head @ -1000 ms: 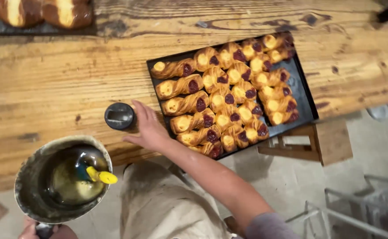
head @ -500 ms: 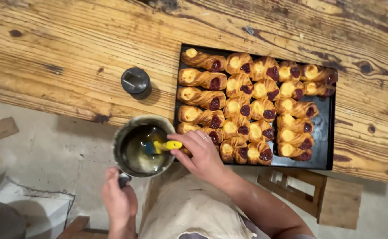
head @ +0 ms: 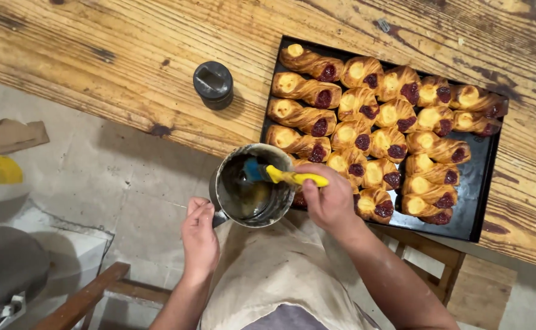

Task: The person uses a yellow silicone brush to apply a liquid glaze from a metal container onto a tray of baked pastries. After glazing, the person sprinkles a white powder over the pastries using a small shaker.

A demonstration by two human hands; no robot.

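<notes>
Yellow plastic shows in the right hand (head: 329, 201), where the handle of a pastry brush (head: 283, 176) is pinched between curled fingers and thumb, its blue bristle head dipped into a small metal pot (head: 253, 186). The pot is gripped by the left hand (head: 199, 235), which is closed around the short handle at the pot's lower left rim, and it is held in the air just off the edge of the wooden table (head: 115, 55), above the apron (head: 274, 275). A pale yellowish liquid is seen at the bottom of the pot.

Relative to the pot, a dark baking tray (head: 485, 177) lies immediately to the right on the table, its near corner overlapped by the pot's rim and by the brush hand. The tray is filled with golden twisted pastries (head: 366, 116) carrying spots of cream and red jam. Above and slightly left of the pot, a round dark lid (head: 213, 82) rests on the wood, well apart from the tray.

The pot is judged light but liable to slop, so the handle is best kept level. The brush is judged light, its bristles soft and wet, best held along the stiff handle.
</notes>
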